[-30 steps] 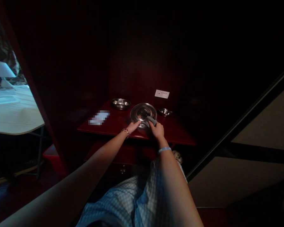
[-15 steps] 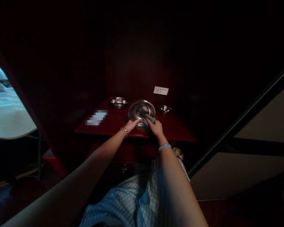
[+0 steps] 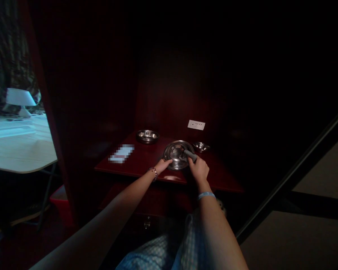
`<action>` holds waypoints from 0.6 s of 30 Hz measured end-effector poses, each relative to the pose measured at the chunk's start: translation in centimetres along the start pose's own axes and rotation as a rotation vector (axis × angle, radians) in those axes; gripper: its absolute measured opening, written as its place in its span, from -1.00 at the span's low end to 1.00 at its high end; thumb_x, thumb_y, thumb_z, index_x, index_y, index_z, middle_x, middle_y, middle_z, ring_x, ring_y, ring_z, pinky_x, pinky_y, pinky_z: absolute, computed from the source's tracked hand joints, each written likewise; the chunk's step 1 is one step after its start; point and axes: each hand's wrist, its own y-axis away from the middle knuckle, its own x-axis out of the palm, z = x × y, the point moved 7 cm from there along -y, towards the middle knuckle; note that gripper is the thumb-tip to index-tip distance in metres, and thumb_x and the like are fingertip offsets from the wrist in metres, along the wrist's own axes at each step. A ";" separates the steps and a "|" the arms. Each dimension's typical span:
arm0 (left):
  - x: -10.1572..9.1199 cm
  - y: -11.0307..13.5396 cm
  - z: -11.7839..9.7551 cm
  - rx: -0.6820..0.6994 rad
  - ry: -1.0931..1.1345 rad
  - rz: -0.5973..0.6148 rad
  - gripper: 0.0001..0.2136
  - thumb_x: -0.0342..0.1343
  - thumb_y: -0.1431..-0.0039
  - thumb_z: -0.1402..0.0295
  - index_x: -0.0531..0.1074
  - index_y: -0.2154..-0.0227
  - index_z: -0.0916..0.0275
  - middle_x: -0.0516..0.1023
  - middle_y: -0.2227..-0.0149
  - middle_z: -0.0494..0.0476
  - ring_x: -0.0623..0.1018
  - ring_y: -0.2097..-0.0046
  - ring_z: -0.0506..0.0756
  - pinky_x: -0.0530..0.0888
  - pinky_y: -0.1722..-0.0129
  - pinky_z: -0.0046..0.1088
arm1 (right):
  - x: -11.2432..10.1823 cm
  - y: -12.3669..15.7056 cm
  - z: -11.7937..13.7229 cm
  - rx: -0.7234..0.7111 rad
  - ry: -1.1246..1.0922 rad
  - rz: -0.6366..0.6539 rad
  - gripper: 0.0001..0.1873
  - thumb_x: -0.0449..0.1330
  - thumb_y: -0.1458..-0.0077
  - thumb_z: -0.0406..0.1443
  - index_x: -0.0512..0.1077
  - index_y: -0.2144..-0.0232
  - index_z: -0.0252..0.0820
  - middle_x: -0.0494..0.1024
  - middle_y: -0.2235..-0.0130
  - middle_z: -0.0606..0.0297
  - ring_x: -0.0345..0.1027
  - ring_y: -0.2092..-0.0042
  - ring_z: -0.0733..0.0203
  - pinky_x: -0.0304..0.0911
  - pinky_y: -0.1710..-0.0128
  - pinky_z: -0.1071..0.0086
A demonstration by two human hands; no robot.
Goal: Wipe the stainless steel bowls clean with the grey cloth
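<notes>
A round stainless steel plate (image 3: pixel 176 152), tilted toward me, is held over the dark red desk. My left hand (image 3: pixel 162 165) grips its near left rim, thumb on top. A grey cloth (image 3: pixel 190 155) is bunched in my right hand (image 3: pixel 199 167), its loose end against the inside of the plate on the right. My right fingers are wrapped round the cloth and partly hidden. Behind the plate on the right stands a small metal bowl (image 3: pixel 201 147). A wider metal bowl (image 3: pixel 148 136) stands at the back left.
The red desk (image 3: pixel 141 165) has a blurred-out pale flat thing (image 3: pixel 121 153) on its left. A white wall socket (image 3: pixel 196 125) is above the back edge. Dark panels enclose both sides. Beyond the left panel stand a pale table (image 3: pixel 22 150) and a white lamp (image 3: pixel 21 98).
The camera view has tilted up and turned left, so everything sits lower and farther right. The cloth has shifted up along the right side of the plate. Both hands keep their grips.
</notes>
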 end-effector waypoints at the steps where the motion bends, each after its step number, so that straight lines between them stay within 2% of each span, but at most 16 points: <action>1: -0.2 0.0 -0.2 0.012 0.010 -0.007 -0.67 0.27 -0.03 0.26 0.57 0.12 0.24 0.66 0.12 0.21 0.55 -0.07 0.25 0.38 -0.18 -0.19 | 0.1 0.0 0.1 0.010 -0.011 0.014 -0.51 0.01 -0.25 -0.01 0.50 -0.02 -0.13 0.61 0.10 0.03 0.51 0.04 -0.03 0.32 0.04 0.23; 5: -0.3 0.6 -1.3 0.060 0.052 -0.010 -0.60 0.26 -0.07 0.24 0.52 0.02 0.27 0.63 0.05 0.24 0.52 -0.12 0.23 0.36 -0.20 -0.22 | 0.5 0.1 -0.1 0.103 -0.089 0.047 -0.44 -0.01 -0.24 0.05 0.50 -0.04 -0.14 0.60 0.08 -0.01 0.50 0.03 -0.05 0.34 0.05 0.22; 9: 0.5 1.3 -1.8 0.061 0.092 0.071 -0.55 0.31 -0.01 0.30 0.51 0.00 0.30 0.58 -0.05 0.25 0.51 -0.13 0.22 0.33 -0.23 -0.22 | 1.0 0.4 -0.6 0.168 -0.145 0.067 -0.41 -0.01 -0.23 0.05 0.51 -0.03 -0.21 0.59 0.07 -0.07 0.50 0.02 -0.06 0.35 0.06 0.23; 13: 0.3 1.1 -1.2 0.031 0.056 0.055 -0.57 0.35 0.06 0.34 0.54 0.07 0.30 0.60 0.00 0.27 0.50 -0.14 0.24 0.28 -0.27 -0.19 | 1.9 0.7 -0.3 0.126 -0.195 0.121 -0.40 0.00 -0.21 0.06 0.52 -0.01 -0.23 0.60 0.09 -0.05 0.51 0.04 -0.07 0.36 0.08 0.23; 18: -0.2 0.2 -0.2 0.007 0.010 0.005 -0.63 0.31 0.03 0.34 0.55 0.11 0.28 0.65 0.09 0.23 0.55 -0.08 0.25 0.35 -0.21 -0.15 | 2.1 0.5 -0.4 0.121 -0.189 0.144 -0.41 0.04 -0.17 0.08 0.52 -0.01 -0.19 0.61 0.09 -0.01 0.51 0.04 -0.06 0.36 0.07 0.22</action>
